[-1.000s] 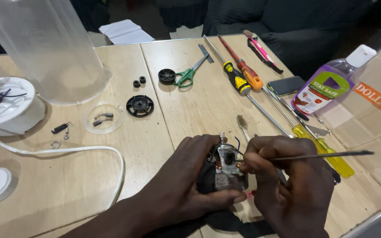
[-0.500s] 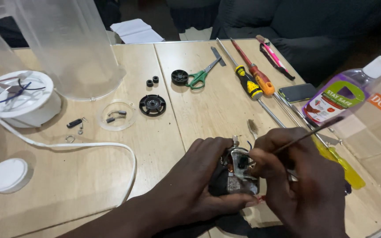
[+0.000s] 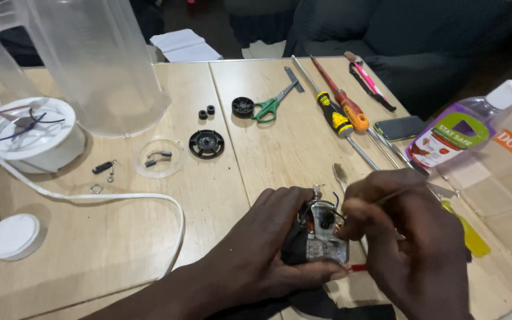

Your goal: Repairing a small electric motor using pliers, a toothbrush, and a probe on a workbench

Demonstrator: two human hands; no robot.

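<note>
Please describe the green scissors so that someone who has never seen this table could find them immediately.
Start at the big clear jug at the table's far left, then move right past the two small black rings. The scissors lie beside a black wheel, left of the screwdrivers. Only they have green loop handles.

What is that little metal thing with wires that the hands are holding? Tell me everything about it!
It looks like a small electric motor: a silvery metal block at the bottom, coppery windings on its left side, a short metal shaft sticking up, and thin dark wires looping over the top. It sits upright just above the wooden table. The left hand cups it from the left and below. The right hand touches its right side and pinches a thin metal tool near it.
</note>
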